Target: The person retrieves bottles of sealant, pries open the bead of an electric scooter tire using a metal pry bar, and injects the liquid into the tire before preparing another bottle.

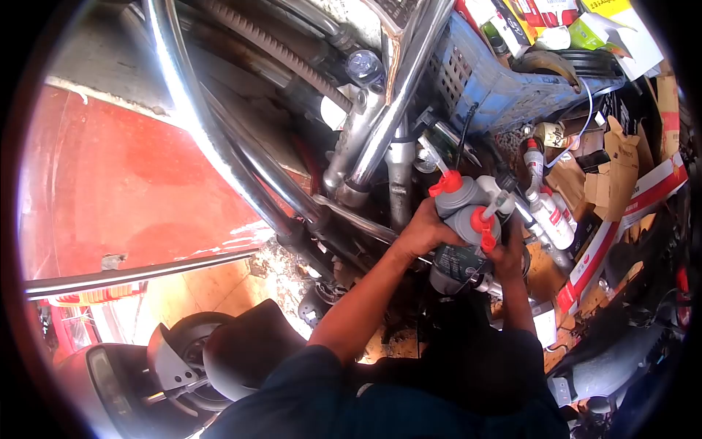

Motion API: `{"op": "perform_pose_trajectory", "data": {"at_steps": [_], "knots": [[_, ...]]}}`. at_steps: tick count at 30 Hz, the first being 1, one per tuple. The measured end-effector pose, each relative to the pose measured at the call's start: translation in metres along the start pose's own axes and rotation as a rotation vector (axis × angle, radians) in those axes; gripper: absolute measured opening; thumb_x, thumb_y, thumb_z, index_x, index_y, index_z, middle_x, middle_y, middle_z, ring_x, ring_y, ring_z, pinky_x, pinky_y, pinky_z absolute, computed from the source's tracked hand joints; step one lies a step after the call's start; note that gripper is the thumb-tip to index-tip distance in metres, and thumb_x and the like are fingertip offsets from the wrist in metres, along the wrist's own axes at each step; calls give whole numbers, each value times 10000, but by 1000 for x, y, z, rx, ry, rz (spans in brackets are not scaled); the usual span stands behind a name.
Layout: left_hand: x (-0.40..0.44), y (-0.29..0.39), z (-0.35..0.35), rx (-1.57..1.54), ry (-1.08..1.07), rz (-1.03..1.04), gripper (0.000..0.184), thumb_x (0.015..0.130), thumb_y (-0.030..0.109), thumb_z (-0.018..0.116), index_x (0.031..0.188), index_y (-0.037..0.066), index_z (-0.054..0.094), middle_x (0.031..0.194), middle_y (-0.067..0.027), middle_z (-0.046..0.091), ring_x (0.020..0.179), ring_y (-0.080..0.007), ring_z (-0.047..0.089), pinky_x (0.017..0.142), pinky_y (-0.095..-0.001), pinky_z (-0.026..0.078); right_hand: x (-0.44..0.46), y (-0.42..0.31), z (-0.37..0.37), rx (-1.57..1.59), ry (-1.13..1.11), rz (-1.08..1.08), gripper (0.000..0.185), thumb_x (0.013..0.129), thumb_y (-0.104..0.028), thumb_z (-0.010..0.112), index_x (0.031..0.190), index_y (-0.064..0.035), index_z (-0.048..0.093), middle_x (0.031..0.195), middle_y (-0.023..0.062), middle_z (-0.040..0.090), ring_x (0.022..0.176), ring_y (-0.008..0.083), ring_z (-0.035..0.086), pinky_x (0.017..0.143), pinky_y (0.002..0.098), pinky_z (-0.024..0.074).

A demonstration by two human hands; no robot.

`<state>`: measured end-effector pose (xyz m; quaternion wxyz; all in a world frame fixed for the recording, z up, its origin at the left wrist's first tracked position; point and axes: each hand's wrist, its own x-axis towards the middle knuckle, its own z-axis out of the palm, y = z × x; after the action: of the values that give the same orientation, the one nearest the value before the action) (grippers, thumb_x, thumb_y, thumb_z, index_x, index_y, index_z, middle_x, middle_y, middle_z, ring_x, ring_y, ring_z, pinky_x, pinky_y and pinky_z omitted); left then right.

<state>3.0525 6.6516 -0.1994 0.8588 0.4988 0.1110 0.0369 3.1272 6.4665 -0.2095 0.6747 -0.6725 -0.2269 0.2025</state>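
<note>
L hand (430,228) wrapped round L side of 2 grey btls (461,217) w/ red caps (447,183), just R of ctr in frame; R hand (510,254) clasps their R side, thumb nr front cap. Blue crate (501,94) upper R, white btl (552,222) mid R, chrome tube (178,69) upper L, red panel (139,183) mid L.

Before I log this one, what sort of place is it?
Probably a repair workshop, though no sign confirms it: chrome tubes, red-capped grey bottles and a heaped blue crate suggest so.
</note>
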Motion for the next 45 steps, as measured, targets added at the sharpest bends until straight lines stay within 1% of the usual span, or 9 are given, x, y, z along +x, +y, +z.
{"op": "perform_pose_trajectory", "data": {"at_steps": [6, 12, 14, 18, 27, 33, 36, 37, 45], "knots": [[-6, -11, -19, 122, 113, -34, 951, 530, -27, 872, 1392, 31, 474, 1304, -121, 599, 1172, -275, 616, 1004, -432, 545, 1, -31, -3, -221, -162, 208, 1052, 761, -321, 816, 1552, 43, 225, 1551, 240, 351, 1443, 300, 341, 1183, 396, 277], [-5, -8, -34, -205, 123, -20, 891, 550, 30, 872, 1360, -21, 504, 1208, -127, 655, 1085, -262, 661, 950, -412, 561, 26, -57, -20, -127, -299, 367, 837, 763, -232, 807, 1485, -60, 420, 1452, 165, 504, 1341, 265, 478, 1114, 346, 374], [-5, -8, -42, -173, 138, 2, 854, 573, 46, 875, 1345, -38, 519, 1191, -130, 662, 1054, -257, 671, 939, -404, 559, 22, -38, -56, -274, 327, 166, 825, 737, -315, 861, 1440, -96, 488, 1373, 149, 577, 1309, 278, 515, 1092, 359, 408], [-7, -8, -51, -85, 162, -24, 788, 634, 136, 830, 1328, -28, 495, 1150, -141, 652, 1011, -281, 671, 910, -411, 562, 18, 12, -148, -1349, 198, 594, 978, 704, -358, 857, 1520, -138, 363, 1470, 162, 471, 1442, 319, 360, 1171, 524, 287], [-15, -5, -45, -165, 218, 11, 778, 626, 138, 829, 1317, -29, 513, 1144, -137, 655, 1002, -279, 670, 904, -406, 561, -5, 19, -111, -953, 444, 85, 535, 743, -341, 831, 1142, -37, 646, 993, 159, 690, 942, 331, 674, 836, 419, 546], [-13, -9, -82, -134, 234, 1, 699, 668, 132, 784, 1291, -36, 515, 1065, -159, 674, 925, -299, 692, 869, -420, 582, -1, 46, -88, -1189, 162, -39, 872, 706, -415, 863, 1406, -51, 491, 1151, 240, 647, 1124, 336, 632, 963, 420, 499], [-18, -9, -90, -132, 267, 7, 700, 635, 70, 810, 1274, -36, 542, 1062, -118, 674, 919, -252, 678, 836, -382, 572, 17, 47, -156, -771, 620, 453, 1025, 668, -459, 871, 1485, -75, 386, 1374, 277, 511, 1361, 367, 444, 1134, 458, 362], [-19, -8, -89, -128, 280, 13, 716, 616, 48, 826, 1272, -37, 553, 1070, -99, 672, 923, -229, 671, 828, -364, 565, 20, 87, -192, -1204, 689, 440, 1049, 655, -461, 874, 1493, -81, 371, 1422, 263, 477, 1404, 376, 390, 1163, 474, 324], [-19, 1, -51, -162, 250, 0, 699, 627, 38, 829, 1268, -24, 557, 1086, -94, 667, 947, -228, 667, 849, -369, 560, 34, 67, -215, -1425, 364, 735, 981, 669, -416, 868, 1473, -100, 402, 1472, 149, 473, 1425, 320, 373, 1170, 483, 304]]}}
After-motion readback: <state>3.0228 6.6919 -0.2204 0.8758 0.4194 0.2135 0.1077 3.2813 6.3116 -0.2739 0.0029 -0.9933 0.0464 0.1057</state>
